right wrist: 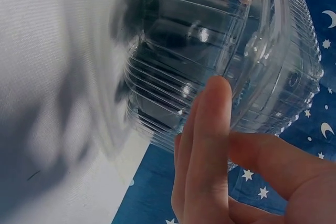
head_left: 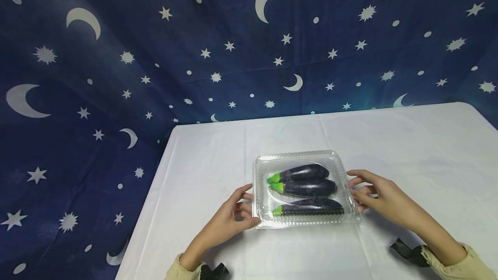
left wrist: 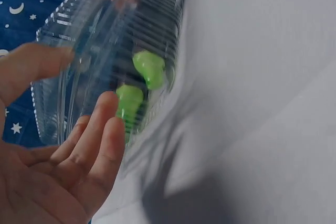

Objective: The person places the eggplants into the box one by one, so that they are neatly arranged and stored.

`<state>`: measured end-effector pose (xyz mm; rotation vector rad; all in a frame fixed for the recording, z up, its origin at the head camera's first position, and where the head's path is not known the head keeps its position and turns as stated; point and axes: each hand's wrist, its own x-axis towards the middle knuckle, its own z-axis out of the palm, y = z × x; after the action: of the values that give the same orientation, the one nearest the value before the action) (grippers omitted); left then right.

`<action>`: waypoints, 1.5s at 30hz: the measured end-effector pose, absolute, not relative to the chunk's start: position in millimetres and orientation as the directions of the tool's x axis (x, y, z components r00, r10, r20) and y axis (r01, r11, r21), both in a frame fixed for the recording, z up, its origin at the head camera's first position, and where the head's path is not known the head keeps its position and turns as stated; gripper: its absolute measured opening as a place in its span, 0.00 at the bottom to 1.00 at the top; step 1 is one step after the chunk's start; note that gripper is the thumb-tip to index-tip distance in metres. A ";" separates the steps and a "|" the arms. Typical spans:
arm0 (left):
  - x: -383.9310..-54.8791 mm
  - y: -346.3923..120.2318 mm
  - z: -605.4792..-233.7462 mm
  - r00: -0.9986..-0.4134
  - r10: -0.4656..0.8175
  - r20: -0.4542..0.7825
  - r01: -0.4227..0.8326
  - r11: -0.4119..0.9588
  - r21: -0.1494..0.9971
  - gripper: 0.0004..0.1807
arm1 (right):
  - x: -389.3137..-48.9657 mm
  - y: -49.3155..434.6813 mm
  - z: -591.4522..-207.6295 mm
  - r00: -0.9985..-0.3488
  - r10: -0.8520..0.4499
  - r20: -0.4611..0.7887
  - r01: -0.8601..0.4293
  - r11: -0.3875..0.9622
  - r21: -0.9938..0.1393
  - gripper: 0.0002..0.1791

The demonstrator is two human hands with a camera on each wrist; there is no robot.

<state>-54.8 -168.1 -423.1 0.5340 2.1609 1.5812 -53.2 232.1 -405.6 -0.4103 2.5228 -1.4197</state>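
A clear plastic clamshell box (head_left: 307, 219) sits on the white table with its lid down. Through it I see three dark eggplants (head_left: 309, 188) with bright green stem ends pointing left; the left wrist view shows two green stems (left wrist: 149, 69) through the ribbed wall. My left hand (head_left: 229, 217) is at the box's left side, fingers loosely bent and thumb near the front left corner. At the opposite side is my right hand (head_left: 383, 195), its fingertips by the right rim. In the right wrist view, the index finger (right wrist: 210, 145) extends toward the box wall.
A white cloth covers the table (head_left: 210, 154). Behind it and on the left hangs a dark blue curtain (head_left: 233, 33) with moons and stars. Black straps (head_left: 410, 252) sit near both wrists, by the beige sleeves.
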 end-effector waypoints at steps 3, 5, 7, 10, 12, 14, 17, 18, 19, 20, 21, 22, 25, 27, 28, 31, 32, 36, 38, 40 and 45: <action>-53.1 -166.8 -423.9 -0.846 0.522 -0.106 0.022 0.234 0.972 0.46 | -52.3 232.5 -405.0 -0.937 -0.344 -0.059 -0.129 0.499 -0.857 0.32; -52.4 -165.9 -424.3 -0.846 0.522 -0.105 0.000 0.198 0.980 0.47 | -51.0 233.1 -405.0 -0.936 -0.347 -0.056 -0.133 0.497 -0.858 0.32; -52.0 -165.2 -424.5 -0.846 0.522 -0.108 -0.024 0.165 0.986 0.47 | -49.2 233.9 -405.1 -0.933 -0.355 -0.061 -0.130 0.488 -0.863 0.32; -51.7 -164.4 -424.7 -0.845 0.522 -0.117 -0.056 0.131 0.990 0.47 | -46.4 235.9 -406.0 -0.924 -0.376 -0.074 -0.125 0.478 -0.870 0.31; -51.6 -164.1 -424.5 -0.845 0.519 -0.128 -0.074 0.123 0.990 0.47 | -44.9 237.6 -407.0 -0.913 -0.398 -0.086 -0.124 0.472 -0.873 0.31; -51.2 -163.8 -424.1 -0.847 0.513 -0.140 -0.089 0.124 0.988 0.47 | -44.1 239.6 -408.7 -0.901 -0.427 -0.076 -0.145 0.461 -0.876 0.32; -50.5 -162.8 -423.3 -0.848 0.506 -0.158 -0.113 0.119 0.986 0.47 | -44.0 242.5 -411.6 -0.880 -0.474 -0.045 -0.180 0.419 -0.890 0.35; -50.2 -162.4 -423.0 -0.849 0.503 -0.164 -0.123 0.115 0.986 0.47 | -44.2 243.3 -412.6 -0.873 -0.486 -0.038 -0.185 0.403 -0.896 0.36; -50.0 -162.1 -423.0 -0.849 0.502 -0.167 -0.128 0.111 0.985 0.47 | -44.5 243.9 -413.4 -0.868 -0.496 -0.032 -0.187 0.385 -0.904 0.37; -49.9 -161.7 -422.9 -0.849 0.500 -0.169 -0.134 0.107 0.985 0.47 | -44.7 244.5 -414.3 -0.862 -0.506 -0.031 -0.182 0.366 -0.913 0.38; -49.8 -161.5 -423.0 -0.849 0.499 -0.171 -0.137 0.104 0.985 0.46 | -44.6 244.9 -415.1 -0.858 -0.513 -0.027 -0.182 0.352 -0.918 0.38; -49.8 -161.4 -423.0 -0.850 0.499 -0.170 -0.137 0.101 0.985 0.46 | -44.6 245.2 -415.9 -0.855 -0.518 -0.027 -0.180 0.344 -0.922 0.38; -49.9 -161.7 -423.3 -0.849 0.503 -0.162 -0.132 0.095 0.987 0.45 | -43.8 246.1 -418.4 -0.847 -0.530 -0.020 -0.182 0.325 -0.928 0.40; -49.7 -162.1 -423.4 -0.848 0.506 -0.156 -0.126 0.094 0.988 0.45 | -42.9 246.5 -420.2 -0.843 -0.537 -0.016 -0.183 0.315 -0.931 0.41; -49.6 -162.2 -423.5 -0.849 0.506 -0.154 -0.124 0.093 0.988 0.44 | -42.6 246.7 -421.0 -0.842 -0.539 -0.016 -0.183 0.314 -0.932 0.41; -49.2 -162.0 -423.3 -0.849 0.504 -0.160 -0.128 0.097 0.987 0.44 | -41.8 246.8 -422.2 -0.837 -0.546 -0.024 -0.169 0.300 -0.939 0.43; -49.1 -161.9 -423.1 -0.849 0.503 -0.162 -0.129 0.102 0.986 0.44 | -41.6 246.8 -422.3 -0.837 -0.547 -0.026 -0.164 0.296 -0.941 0.43; -49.2 -161.4 -422.3 -0.849 0.498 -0.180 -0.136 0.122 0.983 0.45 | -41.2 246.0 -421.0 -0.836 -0.549 -0.028 -0.167 0.303 -0.938 0.45; -49.3 -161.4 -421.9 -0.848 0.496 -0.187 -0.140 0.131 0.981 0.46 | -40.9 245.7 -420.2 -0.839 -0.543 -0.033 -0.164 0.310 -0.936 0.45; -49.4 -161.2 -421.6 -0.847 0.495 -0.194 -0.147 0.134 0.980 0.46 | -41.0 245.8 -419.9 -0.839 -0.543 -0.036 -0.161 0.309 -0.937 0.45; -49.8 -160.7 -421.8 -0.850 0.488 -0.198 -0.158 0.121 0.980 0.46 | -40.8 246.0 -420.2 -0.839 -0.542 -0.040 -0.146 0.296 -0.944 0.45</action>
<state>-49.8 -160.7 -421.8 0.3179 1.9260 1.7789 -40.8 246.0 -420.2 -0.6196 2.2177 -1.5586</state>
